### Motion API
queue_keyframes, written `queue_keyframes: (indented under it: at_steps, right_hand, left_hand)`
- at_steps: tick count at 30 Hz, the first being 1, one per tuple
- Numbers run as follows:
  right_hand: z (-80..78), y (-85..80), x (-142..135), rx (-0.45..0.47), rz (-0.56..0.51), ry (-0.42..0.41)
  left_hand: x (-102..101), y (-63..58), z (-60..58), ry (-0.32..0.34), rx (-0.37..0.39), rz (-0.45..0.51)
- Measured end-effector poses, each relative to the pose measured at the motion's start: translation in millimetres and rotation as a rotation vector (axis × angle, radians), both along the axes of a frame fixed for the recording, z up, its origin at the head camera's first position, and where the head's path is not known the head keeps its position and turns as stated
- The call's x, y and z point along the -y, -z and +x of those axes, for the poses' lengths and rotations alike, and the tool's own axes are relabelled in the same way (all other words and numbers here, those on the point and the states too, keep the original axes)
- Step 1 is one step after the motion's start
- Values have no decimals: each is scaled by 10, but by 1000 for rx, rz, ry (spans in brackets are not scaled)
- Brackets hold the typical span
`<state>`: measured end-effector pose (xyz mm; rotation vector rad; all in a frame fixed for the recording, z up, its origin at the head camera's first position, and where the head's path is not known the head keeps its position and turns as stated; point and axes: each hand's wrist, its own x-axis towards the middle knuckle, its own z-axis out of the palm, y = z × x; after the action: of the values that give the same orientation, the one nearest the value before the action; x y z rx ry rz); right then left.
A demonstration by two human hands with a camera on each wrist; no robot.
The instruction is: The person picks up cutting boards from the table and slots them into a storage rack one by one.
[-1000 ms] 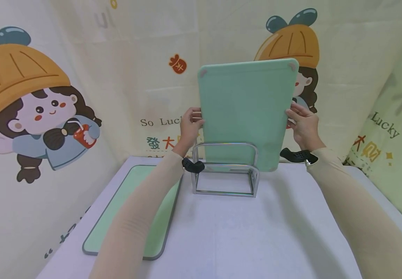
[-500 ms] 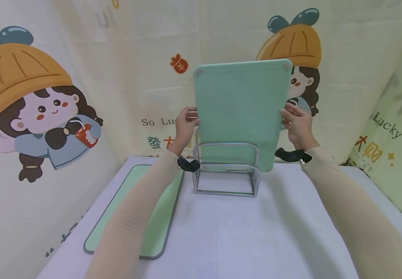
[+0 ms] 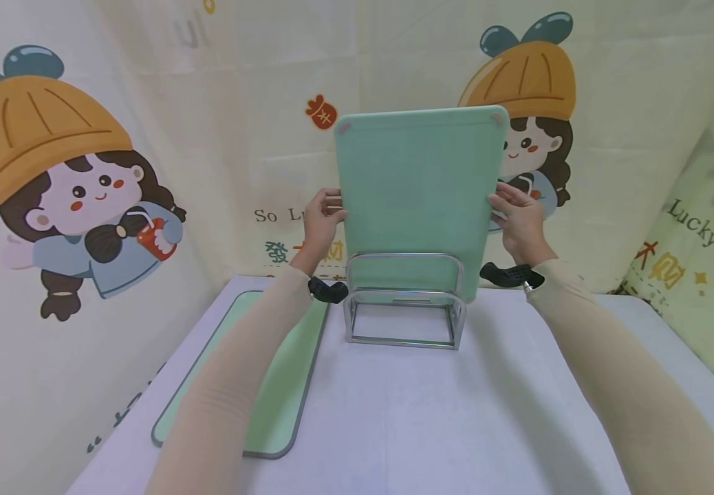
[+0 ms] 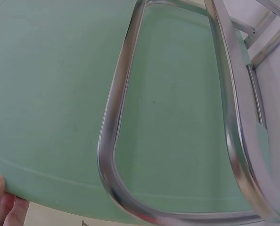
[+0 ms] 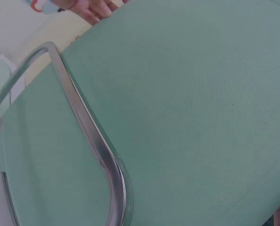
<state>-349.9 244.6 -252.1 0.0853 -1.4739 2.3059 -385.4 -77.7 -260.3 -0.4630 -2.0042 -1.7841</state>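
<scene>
A light green cutting board [image 3: 419,182] with rounded corners stands upright, its lower part behind the front hoops of a chrome wire rack [image 3: 404,256]. My left hand [image 3: 322,223] holds the board's left edge between thumb and fingers. At the opposite edge, my right hand [image 3: 523,221] grips it the same way. In the left wrist view, the rack's hoops [image 4: 111,117] cross in front of the board's face, and fingertips show at its edge. The right wrist view has the board [image 5: 192,108] filling most of the frame. The board's bottom right corner sticks out past the rack's right side.
A second green board [image 3: 279,412] with a grey rim lies flat on the left of the white table [image 3: 431,426], partly under my left forearm. A printed cloth backdrop [image 3: 258,137] with cartoon figures hangs close behind and along the sides.
Both hands have shifted the upright board to the left relative to the rack, so less of it sticks out on the right. Rack and flat board have stayed in place.
</scene>
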Motion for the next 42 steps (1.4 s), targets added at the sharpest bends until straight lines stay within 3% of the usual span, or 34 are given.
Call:
queue_keyframes:
  at_steps: [14, 23, 35, 42]
  right_hand:
    - [-24, 9, 88, 0, -38, -6]
    - [-26, 0, 141, 11, -45, -12]
    - [-39, -4, 135, 29, 8, -17]
    - [-69, 11, 123, 41, 17, -12]
  left_hand:
    - [90, -31, -21, -11, -7, -3]
    - [127, -40, -42, -53, 6, -19]
    - [136, -19, -67, -53, 34, -10]
    - [138, -4, -86, -18, 71, 25]
